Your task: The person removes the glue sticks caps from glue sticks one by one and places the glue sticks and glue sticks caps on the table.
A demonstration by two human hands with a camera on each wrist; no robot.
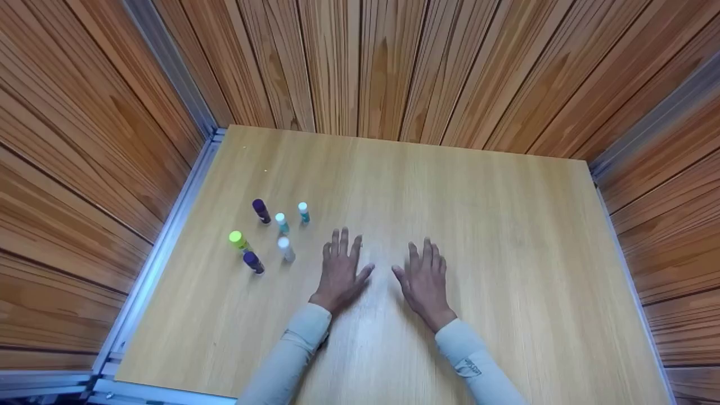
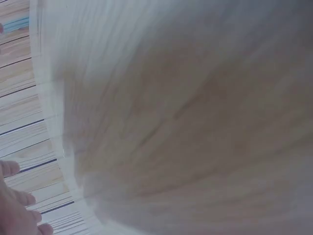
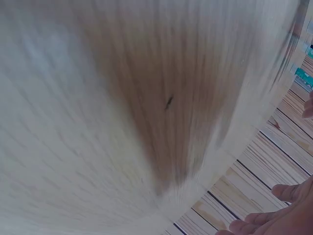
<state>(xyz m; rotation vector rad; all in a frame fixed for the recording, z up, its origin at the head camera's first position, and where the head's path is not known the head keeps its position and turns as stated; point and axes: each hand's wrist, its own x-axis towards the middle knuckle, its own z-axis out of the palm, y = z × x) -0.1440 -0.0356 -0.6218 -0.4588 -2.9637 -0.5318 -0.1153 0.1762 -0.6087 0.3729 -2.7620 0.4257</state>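
My left hand (image 1: 341, 271) is palm down at the middle of the wooden table (image 1: 506, 236), its fingers straight and spread and nothing in its grasp. To the right, with a gap between them, my right hand (image 1: 425, 281) lies the same way and holds nothing. Left of the left hand several small capped tubes stand upright. Nearest to that hand is a white tube (image 1: 286, 249). Behind it are two white-capped teal tubes, a left one (image 1: 282, 223) and a right one (image 1: 304, 212). Farther left stand a green-capped tube (image 1: 239, 241), a front purple tube (image 1: 253, 262) and a back purple tube (image 1: 261, 211).
Wood-plank walls enclose the table at the back (image 1: 382, 67), left (image 1: 67, 169) and right (image 1: 675, 242). A metal rail (image 1: 163, 242) runs along the table's left edge. Both wrist views show mostly blurred tabletop, with fingertips at the lower corners.
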